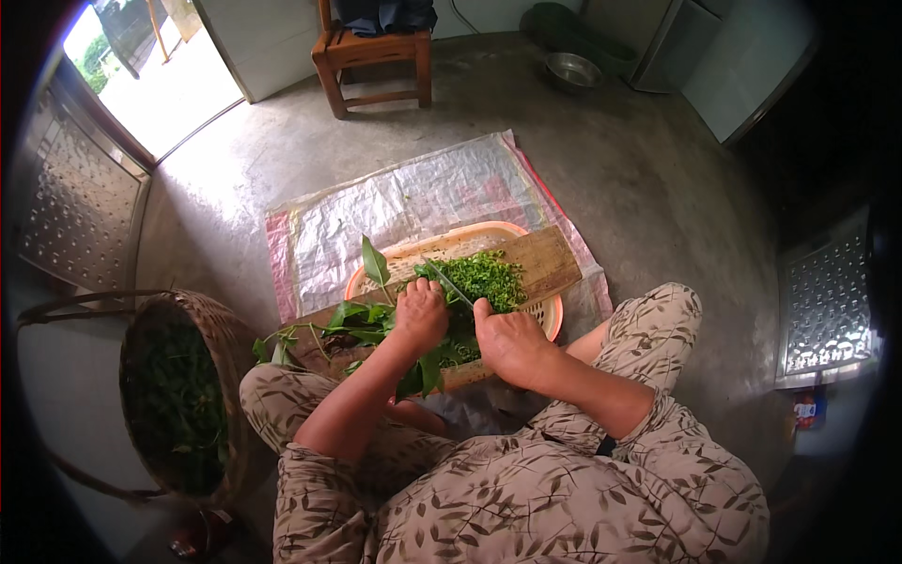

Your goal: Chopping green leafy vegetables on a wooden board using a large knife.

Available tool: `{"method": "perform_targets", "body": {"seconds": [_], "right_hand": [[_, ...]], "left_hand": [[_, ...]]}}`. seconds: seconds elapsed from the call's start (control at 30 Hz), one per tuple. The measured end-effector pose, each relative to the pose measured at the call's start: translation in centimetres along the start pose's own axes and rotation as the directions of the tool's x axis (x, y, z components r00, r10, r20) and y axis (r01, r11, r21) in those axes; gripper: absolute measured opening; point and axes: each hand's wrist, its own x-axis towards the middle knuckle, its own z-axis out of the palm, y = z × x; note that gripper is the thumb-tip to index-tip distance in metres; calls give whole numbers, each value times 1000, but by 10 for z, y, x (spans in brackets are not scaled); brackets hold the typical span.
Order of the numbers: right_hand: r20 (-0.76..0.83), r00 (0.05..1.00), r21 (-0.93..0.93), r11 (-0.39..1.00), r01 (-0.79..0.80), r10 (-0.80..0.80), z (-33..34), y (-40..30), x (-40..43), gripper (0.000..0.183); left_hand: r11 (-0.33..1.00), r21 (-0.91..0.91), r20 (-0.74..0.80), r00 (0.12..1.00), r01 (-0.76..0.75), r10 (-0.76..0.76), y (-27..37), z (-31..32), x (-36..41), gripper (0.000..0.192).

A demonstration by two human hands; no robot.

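Note:
My left hand [422, 314] presses a bunch of leafy green stems [366, 321] onto a wooden board [546, 261]. In my right hand [509, 343] is a knife, its blade [448, 282] lying along the fingers of the left hand, between the leaves and a heap of finely chopped greens [486, 277]. The board rests across an oval orange-rimmed plastic basket [553, 321]. Large leaves hang over the board's near edge. My right hand hides the knife's handle.
A woven sack [409, 190] lies under the basket. At the left stands a wicker basket [232, 374] holding more green leaves. Further off are a wooden chair [373, 49] with dark cloth on it, a metal bowl [573, 70] and an open doorway at the upper left.

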Motion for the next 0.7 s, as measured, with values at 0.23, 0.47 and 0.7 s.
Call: {"method": "perform_targets", "body": {"seconds": [0.23,0.47,0.7], "right_hand": [[5,1000,43,999,-13,12,-2,8,1,27],[69,997,-13,999,29,-28,-2,5,8,18],[19,996,75,993,-90,88,54,20,53,20]], "left_hand": [[1000,-17,10,1000,2,-1,-2,-5,3,34],[1000,9,39,999,-8,8,2,-8,0,29],[999,32,21,1000,6,-7,2,-1,3,29]]}}
